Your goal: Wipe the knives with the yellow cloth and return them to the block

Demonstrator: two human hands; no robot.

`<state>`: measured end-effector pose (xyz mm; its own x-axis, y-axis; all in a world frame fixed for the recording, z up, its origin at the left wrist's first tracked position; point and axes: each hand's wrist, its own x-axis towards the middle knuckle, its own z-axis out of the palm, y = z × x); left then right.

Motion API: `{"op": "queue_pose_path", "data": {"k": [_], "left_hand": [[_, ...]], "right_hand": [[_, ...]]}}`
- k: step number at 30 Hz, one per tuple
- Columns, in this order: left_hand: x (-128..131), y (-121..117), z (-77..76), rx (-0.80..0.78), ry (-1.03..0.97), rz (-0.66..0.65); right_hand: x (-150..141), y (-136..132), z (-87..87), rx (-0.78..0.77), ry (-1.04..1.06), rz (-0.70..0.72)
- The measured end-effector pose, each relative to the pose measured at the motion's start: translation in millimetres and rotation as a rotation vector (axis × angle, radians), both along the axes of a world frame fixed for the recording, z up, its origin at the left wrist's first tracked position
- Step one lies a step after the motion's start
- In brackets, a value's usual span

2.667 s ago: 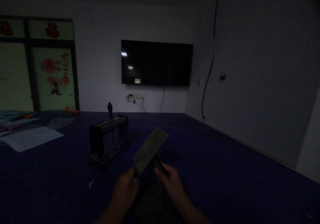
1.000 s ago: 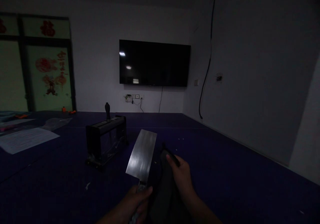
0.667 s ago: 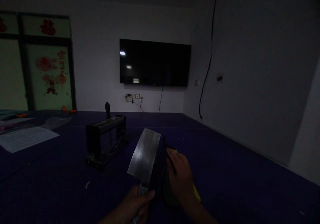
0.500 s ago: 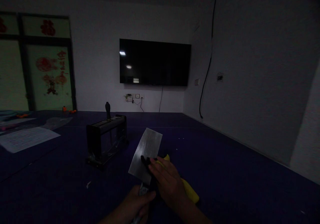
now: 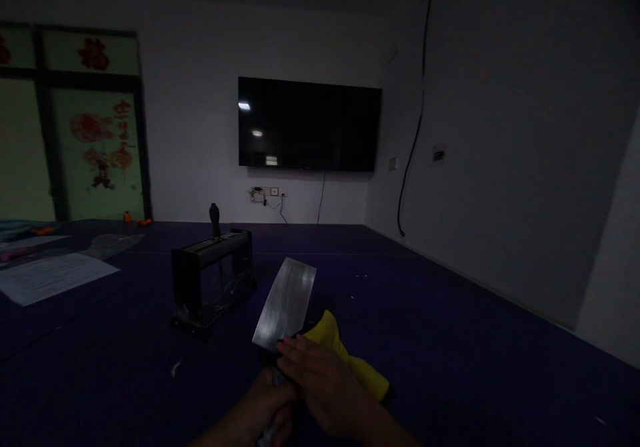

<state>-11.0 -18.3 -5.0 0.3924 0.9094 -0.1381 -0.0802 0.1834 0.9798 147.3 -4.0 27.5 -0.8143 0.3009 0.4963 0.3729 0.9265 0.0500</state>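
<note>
Purple surface (image 5: 465, 340) spreads under dim light, a television (image 5: 310, 124) at twelve o'clock, a black frame (image 5: 210, 252) at eight. Around seven, I have the left hand (image 5: 270, 400) closed on a cleaver (image 5: 287, 300), blade toward one; near six, the right hand (image 5: 327, 387) covers a yellow cloth (image 5: 363, 370) beside it, fingers extended, any pinch hidden from me.

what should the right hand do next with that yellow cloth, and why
Probably slide the right hand and the yellow cloth along the cleaver toward its far end, keeping clear of the edge: the left hand grips the handle, the right hand is by the blade's near end, and most of the blade beyond lies uncovered.
</note>
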Motion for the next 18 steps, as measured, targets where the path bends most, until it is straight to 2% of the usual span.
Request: {"op": "queue_pose_path", "data": {"k": [4,9,15,18], "left_hand": [[-0.3,0.3,7.3,-0.058,0.012,-0.067],[-3.3,-1.2,15.0,-0.066,0.039,-0.106],[-5.3,-0.5,15.2,-0.071,0.045,-0.137],[-4.0,1.3,12.5,-0.082,0.051,-0.115]], "right_hand": [[0.7,0.2,1.4,-0.049,-0.009,-0.015],[-2.7,3.6,-5.2,-0.034,0.010,-0.034],[-9.1,3.4,-11.9,0.047,0.142,-0.129],[-8.8,3.1,-11.3,0.062,0.176,-0.074]]}}
